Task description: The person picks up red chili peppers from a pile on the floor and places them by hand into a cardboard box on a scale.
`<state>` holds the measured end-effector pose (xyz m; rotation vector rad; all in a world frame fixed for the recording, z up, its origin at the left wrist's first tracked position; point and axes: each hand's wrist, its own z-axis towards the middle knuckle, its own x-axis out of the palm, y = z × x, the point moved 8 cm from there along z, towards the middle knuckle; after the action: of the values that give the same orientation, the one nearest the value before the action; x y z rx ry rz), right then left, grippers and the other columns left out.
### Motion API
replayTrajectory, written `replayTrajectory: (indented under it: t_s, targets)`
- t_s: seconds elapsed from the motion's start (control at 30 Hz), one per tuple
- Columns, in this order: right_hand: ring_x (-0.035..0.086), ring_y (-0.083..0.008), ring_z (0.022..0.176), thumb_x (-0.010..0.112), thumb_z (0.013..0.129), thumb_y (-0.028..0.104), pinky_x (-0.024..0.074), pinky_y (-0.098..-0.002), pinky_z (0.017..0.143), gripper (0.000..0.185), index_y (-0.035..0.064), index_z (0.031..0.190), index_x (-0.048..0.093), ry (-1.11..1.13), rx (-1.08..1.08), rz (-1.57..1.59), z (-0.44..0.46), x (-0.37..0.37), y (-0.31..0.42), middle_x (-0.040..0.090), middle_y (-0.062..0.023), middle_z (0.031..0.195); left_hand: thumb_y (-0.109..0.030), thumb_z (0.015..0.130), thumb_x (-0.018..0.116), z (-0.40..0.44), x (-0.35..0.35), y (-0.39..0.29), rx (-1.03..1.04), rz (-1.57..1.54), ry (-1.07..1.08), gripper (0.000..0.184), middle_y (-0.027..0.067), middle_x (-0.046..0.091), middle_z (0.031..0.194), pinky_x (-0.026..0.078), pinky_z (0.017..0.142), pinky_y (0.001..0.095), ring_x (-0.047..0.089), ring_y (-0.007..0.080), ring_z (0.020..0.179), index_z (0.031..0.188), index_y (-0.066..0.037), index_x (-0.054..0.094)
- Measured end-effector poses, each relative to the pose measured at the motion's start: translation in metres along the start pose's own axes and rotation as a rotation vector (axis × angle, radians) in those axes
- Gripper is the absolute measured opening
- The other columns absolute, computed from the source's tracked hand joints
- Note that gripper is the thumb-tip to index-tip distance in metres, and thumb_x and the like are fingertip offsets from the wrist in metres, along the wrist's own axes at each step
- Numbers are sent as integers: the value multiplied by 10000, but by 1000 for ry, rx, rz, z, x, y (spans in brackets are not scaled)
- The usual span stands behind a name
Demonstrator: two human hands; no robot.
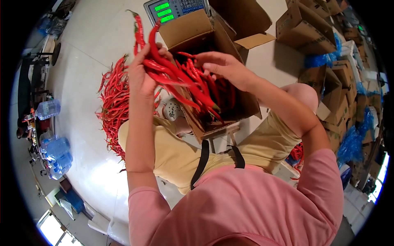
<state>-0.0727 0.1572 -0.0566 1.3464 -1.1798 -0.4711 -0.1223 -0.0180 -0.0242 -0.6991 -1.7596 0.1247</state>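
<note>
Long red chili peppers (164, 70) lie in a bunch in my left hand (143, 73), whose fingers are wrapped round them. Some stick up past the fingers, and others slant down over the near left side of an open cardboard box (246, 107). More red chili peppers (223, 92) fill part of that box. Over the box is my right hand (225, 67), palm down, its fingers partly stretched and slightly bent beside the peppers. Its fingertips are close to them; whether they touch cannot be made out.
A large heap of red chilies (115, 98) lies on the floor at left. Behind the box stands a digital scale (174, 10) with green readouts. Other cardboard boxes (305, 28) and blue plastic (353, 143) are at right. Clear plastic jugs (55, 151) stand at far left.
</note>
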Motion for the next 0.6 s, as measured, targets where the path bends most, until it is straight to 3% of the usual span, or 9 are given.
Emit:
replayTrajectory:
  t_s: [0.1, 0.13, 0.23, 0.37, 0.4, 0.5, 0.53, 0.6]
  targets:
    - [523, -63, 830, 608, 862, 201, 434, -211, 729, 368, 22, 1174, 528, 133, 79, -36, -1, 25, -7, 591, -14, 1002, -108, 894, 491, 3, 3, 28, -114, 31, 83, 236, 196, 574, 939, 457, 885, 431, 561, 294, 885, 1021, 89, 501]
    - [532, -62, 856, 623, 850, 168, 436, -220, 762, 353, 19, 1159, 539, 116, 74, 59, -3, 32, -7, 599, -6, 980, -110, 906, 453, 1, 6, 34, -187, 30, 113, 208, 227, 587, 1003, 422, 955, 465, 561, 340, 991, 984, 73, 514]
    - [537, -66, 891, 602, 852, 120, 435, -230, 797, 303, 6, 1129, 558, 122, 102, -12, -1, 29, -15, 602, -12, 975, -107, 899, 420, -3, 11, 34, -148, 102, 11, 291, 208, 579, 1068, 447, 912, 439, 551, 336, 1027, 1108, 85, 483]
    - [539, -77, 904, 543, 871, 83, 430, -240, 823, 264, -7, 1118, 560, 1, 51, -104, -1, 11, -12, 604, -22, 984, -60, 889, 418, 3, -15, 12, -11, 109, -129, 185, 199, 571, 1074, 461, 891, 449, 513, 328, 1095, 1026, 35, 498]
    - [539, -81, 909, 529, 875, 75, 429, -243, 830, 259, -9, 1118, 560, -11, 60, -111, -1, 8, -15, 604, -24, 986, -61, 887, 447, 2, -15, 11, -35, 106, -119, 127, 179, 584, 1046, 483, 856, 441, 546, 302, 1042, 981, 2, 505]
    - [539, -93, 938, 486, 886, 48, 419, -251, 861, 266, -4, 1141, 545, 17, 107, -105, -3, 1, -23, 601, -25, 1012, -88, 888, 486, 1, -19, 3, -34, 158, -80, 176, 186, 564, 1082, 499, 824, 417, 566, 297, 984, 1029, 17, 495]
    - [538, -93, 941, 479, 888, 44, 417, -251, 866, 272, -3, 1148, 539, 39, 106, -87, -3, 2, -26, 599, -25, 1017, -101, 882, 520, -1, -16, 4, -22, 200, -98, 185, 132, 581, 991, 499, 691, 345, 570, 224, 800, 1040, -4, 519]
    - [533, -95, 960, 466, 894, 40, 410, -255, 890, 292, 0, 1179, 514, 86, 128, -55, -5, 6, -27, 592, -29, 1053, -103, 883, 523, -1, -9, 8, -43, 165, -39, 189, 109, 574, 944, 473, 647, 315, 522, 184, 718, 1042, -2, 523]
